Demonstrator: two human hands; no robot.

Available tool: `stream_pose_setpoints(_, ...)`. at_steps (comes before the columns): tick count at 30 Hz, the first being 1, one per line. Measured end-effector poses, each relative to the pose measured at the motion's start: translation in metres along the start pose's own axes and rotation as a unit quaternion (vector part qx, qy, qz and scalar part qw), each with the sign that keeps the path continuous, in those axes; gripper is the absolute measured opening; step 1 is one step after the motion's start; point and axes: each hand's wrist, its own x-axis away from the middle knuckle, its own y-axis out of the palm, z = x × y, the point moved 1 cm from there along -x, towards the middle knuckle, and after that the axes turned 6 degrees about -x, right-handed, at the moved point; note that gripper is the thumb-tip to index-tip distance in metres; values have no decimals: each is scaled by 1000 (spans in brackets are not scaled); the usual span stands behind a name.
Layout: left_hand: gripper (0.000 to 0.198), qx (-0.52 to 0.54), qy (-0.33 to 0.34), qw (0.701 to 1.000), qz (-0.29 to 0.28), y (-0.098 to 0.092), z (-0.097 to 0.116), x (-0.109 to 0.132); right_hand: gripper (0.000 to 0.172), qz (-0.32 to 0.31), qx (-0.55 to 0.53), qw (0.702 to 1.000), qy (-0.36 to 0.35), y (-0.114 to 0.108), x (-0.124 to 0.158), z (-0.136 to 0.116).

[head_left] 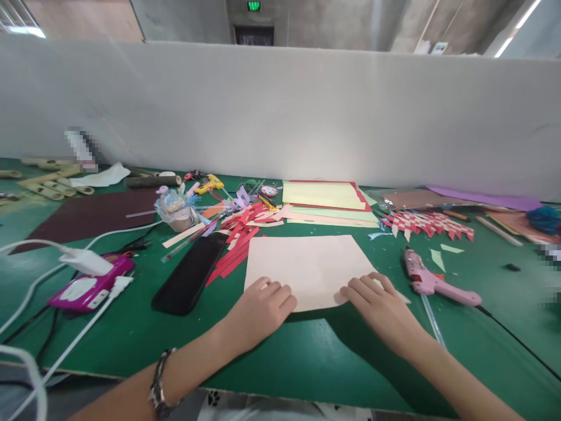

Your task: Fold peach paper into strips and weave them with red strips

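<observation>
A pale pink sheet of paper (311,263) lies in front of me on the green table, its near edge slightly raised. My left hand (268,304) grips the sheet's near left corner, fingers curled over the top. At the near right corner, my right hand (372,301) pinches the same sheet. Both thumbs are mostly hidden. Just left of the paper are red paper strips (234,257) and a black phone (190,273). A pink glue gun (433,280) with a clear glue stick under it rests to the right of my right hand.
A purple power strip (94,283) with white cables lies at left. Behind the sheet are stacked coloured papers (324,196), a yellow glue gun (210,184) and a jar of paper scraps (177,210). A red-and-white woven paper piece (429,225) lies right. A grey partition (280,111) stands behind.
</observation>
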Motion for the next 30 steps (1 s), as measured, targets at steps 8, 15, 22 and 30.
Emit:
stream_pose_setpoints(8,14,91,-19,992,-82,2,11,8,19,-120,-166,979,-20,5,-2,-23)
stream_pose_setpoints(15,26,207,-70,975,-49,10,-8,20,27,-132,-204,970,-2,8,-10,-17)
stream_pose_setpoints(22,33,241,-129,950,-154,19,-23,11,19,-144,-80,986,-39,21,-18,-13)
stream_pose_setpoints(30,31,218,-136,955,-148,30,-24,12,24,-119,-105,987,31,36,-15,-7)
